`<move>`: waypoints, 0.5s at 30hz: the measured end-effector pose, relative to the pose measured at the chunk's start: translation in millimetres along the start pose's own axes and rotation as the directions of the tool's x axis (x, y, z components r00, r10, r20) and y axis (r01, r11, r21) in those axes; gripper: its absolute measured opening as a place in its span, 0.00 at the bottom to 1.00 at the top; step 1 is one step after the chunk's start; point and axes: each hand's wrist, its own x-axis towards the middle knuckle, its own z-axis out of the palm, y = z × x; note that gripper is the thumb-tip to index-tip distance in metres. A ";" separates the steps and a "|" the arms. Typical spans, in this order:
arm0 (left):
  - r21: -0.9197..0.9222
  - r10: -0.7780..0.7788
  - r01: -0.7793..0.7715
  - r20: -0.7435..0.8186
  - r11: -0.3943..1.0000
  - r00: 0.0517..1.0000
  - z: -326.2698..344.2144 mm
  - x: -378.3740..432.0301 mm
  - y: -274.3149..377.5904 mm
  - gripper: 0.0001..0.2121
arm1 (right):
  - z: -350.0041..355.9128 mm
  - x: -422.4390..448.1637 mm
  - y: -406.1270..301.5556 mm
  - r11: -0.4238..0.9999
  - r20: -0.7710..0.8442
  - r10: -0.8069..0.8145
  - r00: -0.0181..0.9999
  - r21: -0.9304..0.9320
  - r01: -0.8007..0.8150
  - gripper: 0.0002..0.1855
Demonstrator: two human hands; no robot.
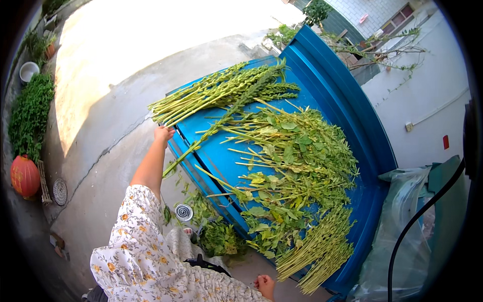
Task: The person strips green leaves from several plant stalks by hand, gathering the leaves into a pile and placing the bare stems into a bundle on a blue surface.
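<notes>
My left hand (164,133) is at the cut ends of a bundle of green, pod-bearing stalks (211,94), which look like sesame. Its fingers are partly bent, and whether they grip a stalk is unclear. One long podded stalk (211,130) lies slantwise just right of that hand, its cut end jutting past the edge of a blue metal cargo bed (222,151). A heap of leafy stalks (290,151) covers the middle of the bed. Nearest me lies another bundle of leafless podded stalks (320,245). Low in front of my body, my right hand (265,284) has curled fingers with nothing visible in them.
The bed's raised blue side panel (339,83) stands along the far right. Below the near edge, stripped leaves (222,238) lie piled on the concrete beside a round metal drain cover or lid (184,212). A red lantern (25,176) and potted greenery (32,113) line the left.
</notes>
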 end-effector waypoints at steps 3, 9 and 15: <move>-0.163 0.013 -0.014 -0.012 0.987 1.000 6.6 6.0 1.3 0.12 | 7.7 -23.9 -14.4 0.984 -0.019 -0.170 0.985 -0.050 0.169 0.11; -0.200 -0.065 0.064 0.004 0.978 0.998 11.9 -10.5 4.6 0.16 | -1.8 -4.4 58.7 0.999 -0.061 0.001 0.998 0.033 0.001 0.08; 0.386 0.593 -0.481 -0.263 0.787 0.761 -3.6 -17.2 -46.3 0.18 | -5.7 -3.8 57.3 0.997 -0.098 -0.022 0.995 0.071 0.029 0.07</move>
